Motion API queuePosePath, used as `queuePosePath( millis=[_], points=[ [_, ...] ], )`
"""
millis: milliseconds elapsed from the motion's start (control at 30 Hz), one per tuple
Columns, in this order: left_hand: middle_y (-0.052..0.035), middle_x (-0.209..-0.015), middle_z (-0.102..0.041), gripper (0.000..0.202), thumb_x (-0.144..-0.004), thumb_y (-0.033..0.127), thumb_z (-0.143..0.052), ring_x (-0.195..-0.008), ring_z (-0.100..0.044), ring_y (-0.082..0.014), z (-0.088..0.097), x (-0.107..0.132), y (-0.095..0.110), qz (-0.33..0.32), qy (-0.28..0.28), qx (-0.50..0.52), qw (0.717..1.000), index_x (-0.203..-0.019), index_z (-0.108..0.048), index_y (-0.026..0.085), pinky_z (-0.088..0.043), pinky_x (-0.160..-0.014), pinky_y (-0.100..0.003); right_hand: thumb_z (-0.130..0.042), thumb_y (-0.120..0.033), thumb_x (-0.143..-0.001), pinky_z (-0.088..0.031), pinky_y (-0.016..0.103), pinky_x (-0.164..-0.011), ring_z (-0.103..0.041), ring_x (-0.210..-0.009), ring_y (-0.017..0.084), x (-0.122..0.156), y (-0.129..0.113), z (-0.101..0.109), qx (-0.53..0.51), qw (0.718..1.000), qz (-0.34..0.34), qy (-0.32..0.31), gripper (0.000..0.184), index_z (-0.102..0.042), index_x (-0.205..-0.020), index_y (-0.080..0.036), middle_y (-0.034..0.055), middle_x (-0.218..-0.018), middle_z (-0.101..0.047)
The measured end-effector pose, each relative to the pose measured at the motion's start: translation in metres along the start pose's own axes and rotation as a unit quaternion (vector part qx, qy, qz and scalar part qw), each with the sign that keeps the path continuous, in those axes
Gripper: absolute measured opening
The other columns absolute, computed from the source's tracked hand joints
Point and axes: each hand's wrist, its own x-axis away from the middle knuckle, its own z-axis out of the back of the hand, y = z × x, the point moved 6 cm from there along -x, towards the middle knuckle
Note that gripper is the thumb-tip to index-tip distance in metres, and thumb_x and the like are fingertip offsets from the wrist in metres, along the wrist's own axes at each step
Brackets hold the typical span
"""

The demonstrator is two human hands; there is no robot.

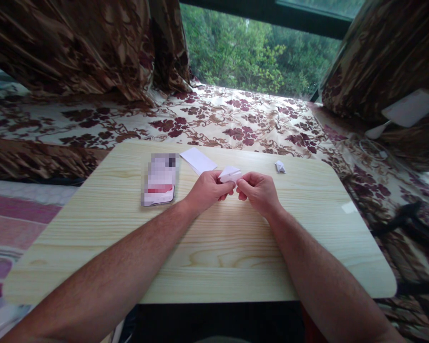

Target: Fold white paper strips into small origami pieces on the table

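A small piece of folded white paper [230,173] is held up between my two hands over the middle of the table. My left hand [211,188] pinches its left side, thumb lying across the front. At its right edge, the thumb and fingertips of my right hand [258,190] are closed on the paper. Just behind my left hand lie flat white paper sheets [199,159]. A small folded white paper shape [280,166] sits apart, beyond my right hand. The finer folds in the held paper are too small to make out.
The pale wood-grain table [229,252] has rounded corners. A phone [159,178], partly pixelated, lies on its left half. Behind the table spreads a floral cloth [250,119] below a window with curtains. A white lamp [411,108] stands at the right.
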Motion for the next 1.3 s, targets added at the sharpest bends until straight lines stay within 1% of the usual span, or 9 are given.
queuePosePath(
  millis=[233,500,700,900,1133,1300],
  points=[
    [0.0023,-0.055,-0.057,0.015,-0.075,0.028,-0.063,-0.046,-0.046,-0.0076,0.0007,0.0010,0.0012,-0.006,0.005,-0.025,1.000,-0.073,-0.063,0.013,-0.033,-0.045,-0.021,-0.063,-0.032,-0.079,-0.041,0.019,-0.043,-0.056,-0.043,0.010,-0.0003,0.0001,-0.0013,-0.010,1.000,-0.005,-0.010,0.021,-0.063,-0.066,-0.016,0.0000,-0.053,-0.064],
    [0.0018,-0.056,-0.057,0.016,-0.075,0.028,-0.064,-0.046,-0.045,-0.0075,0.0007,0.0020,0.0026,0.001,0.022,-0.022,1.000,-0.071,-0.063,0.013,-0.032,-0.044,-0.020,-0.063,-0.032,-0.078,-0.042,0.019,-0.043,-0.057,-0.044,0.010,-0.0008,-0.0004,-0.0003,-0.017,1.000,-0.007,-0.009,0.020,-0.063,-0.067,-0.016,-0.0001,-0.054,-0.064],
    [0.0031,-0.050,-0.054,0.018,-0.075,0.029,-0.064,-0.045,-0.043,-0.0070,-0.0001,0.0028,0.0057,0.003,0.028,-0.023,0.999,-0.068,-0.062,0.013,-0.030,-0.043,-0.020,-0.066,-0.027,-0.073,-0.045,0.020,-0.046,-0.058,-0.047,0.011,-0.0008,0.0006,-0.0003,-0.032,0.999,0.001,0.001,0.012,-0.063,-0.070,-0.016,-0.0005,-0.057,-0.064],
    [0.0037,-0.048,-0.053,0.019,-0.074,0.031,-0.065,-0.043,-0.041,-0.0065,-0.0001,0.0034,0.0065,0.008,0.036,-0.036,0.999,-0.067,-0.063,0.013,-0.029,-0.042,-0.019,-0.064,-0.027,-0.073,-0.043,0.020,-0.045,-0.057,-0.047,0.011,-0.0006,0.0026,0.0007,-0.006,1.000,0.003,0.013,0.011,-0.062,-0.068,-0.017,-0.0010,-0.055,-0.063],
    [0.0040,-0.048,-0.053,0.018,-0.074,0.030,-0.065,-0.042,-0.041,-0.0064,-0.0001,0.0043,0.0063,0.009,0.038,-0.048,0.998,-0.069,-0.064,0.013,-0.030,-0.042,-0.019,-0.063,-0.024,-0.072,-0.039,0.020,-0.044,-0.053,-0.045,0.010,-0.0006,0.0017,0.0002,-0.017,1.000,0.007,0.003,0.010,-0.060,-0.066,-0.017,-0.0023,-0.053,-0.060],
    [0.0041,-0.048,-0.053,0.018,-0.074,0.031,-0.065,-0.042,-0.041,-0.0064,-0.0004,0.0045,0.0058,0.007,0.036,-0.054,0.998,-0.070,-0.064,0.013,-0.029,-0.042,-0.019,-0.064,-0.025,-0.071,-0.039,0.020,-0.044,-0.052,-0.045,0.010,-0.0020,0.0035,0.0000,-0.021,1.000,0.008,0.002,0.010,-0.059,-0.066,-0.018,-0.0029,-0.053,-0.060]
  ],
)
